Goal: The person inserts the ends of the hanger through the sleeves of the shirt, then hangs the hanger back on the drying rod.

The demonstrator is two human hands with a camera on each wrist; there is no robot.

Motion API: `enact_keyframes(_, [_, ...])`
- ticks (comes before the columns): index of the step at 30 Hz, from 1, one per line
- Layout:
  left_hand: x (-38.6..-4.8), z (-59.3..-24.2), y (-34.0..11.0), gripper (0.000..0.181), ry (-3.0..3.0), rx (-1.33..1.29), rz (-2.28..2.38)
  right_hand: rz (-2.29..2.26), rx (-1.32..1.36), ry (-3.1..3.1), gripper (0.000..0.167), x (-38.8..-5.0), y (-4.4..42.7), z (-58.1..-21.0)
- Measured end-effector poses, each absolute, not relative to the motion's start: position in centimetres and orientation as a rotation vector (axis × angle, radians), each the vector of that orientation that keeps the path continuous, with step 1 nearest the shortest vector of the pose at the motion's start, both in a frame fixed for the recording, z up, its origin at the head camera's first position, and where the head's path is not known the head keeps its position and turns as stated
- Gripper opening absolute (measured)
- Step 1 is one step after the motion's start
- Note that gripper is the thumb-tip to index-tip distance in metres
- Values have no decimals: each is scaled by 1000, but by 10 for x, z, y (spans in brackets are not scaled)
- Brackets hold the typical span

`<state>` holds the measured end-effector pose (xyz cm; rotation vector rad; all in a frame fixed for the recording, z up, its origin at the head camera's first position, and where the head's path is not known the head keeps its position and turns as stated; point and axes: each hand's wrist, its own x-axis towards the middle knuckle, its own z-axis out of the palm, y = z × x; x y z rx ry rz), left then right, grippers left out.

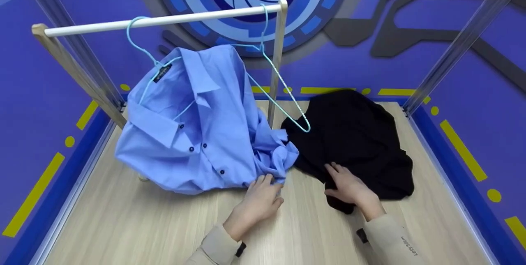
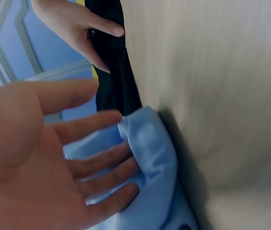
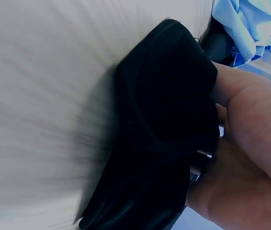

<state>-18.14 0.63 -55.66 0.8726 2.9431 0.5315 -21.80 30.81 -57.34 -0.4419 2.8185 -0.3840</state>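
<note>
A light blue button-up shirt hangs on a pale turquoise hanger, its lower part bunched on the wooden surface. My left hand touches the shirt's lower right edge. In the left wrist view, that hand's palm faces the camera, its fingers loosely extended against the blue cloth. To the right lies a crumpled black garment. My right hand rests on its near left edge, thumb apart from the fingers. Black cloth partly hides those fingers in the right wrist view.
A rack with a white bar and wooden legs stands at the back left. A second turquoise hanger, bare of clothing, hangs at the bar's right end, its lower corner over the black garment. Purple-blue panels enclose the wooden surface.
</note>
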Motion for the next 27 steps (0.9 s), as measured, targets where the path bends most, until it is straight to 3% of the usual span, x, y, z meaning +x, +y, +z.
enact_keyframes(3, [-182, -555, 14, 20, 3050, 873, 530, -387, -433, 2817, 79, -217, 308, -573])
enact_keyframes(14, [-188, -562, 29, 21, 3061, 1137, 520, -389, -442, 2813, 79, -218, 309, -576])
enact_keyframes(27, [-195, -573, 26, 32, 2944, 898, 370, -389, -440, 2792, 81, -219, 310, -575])
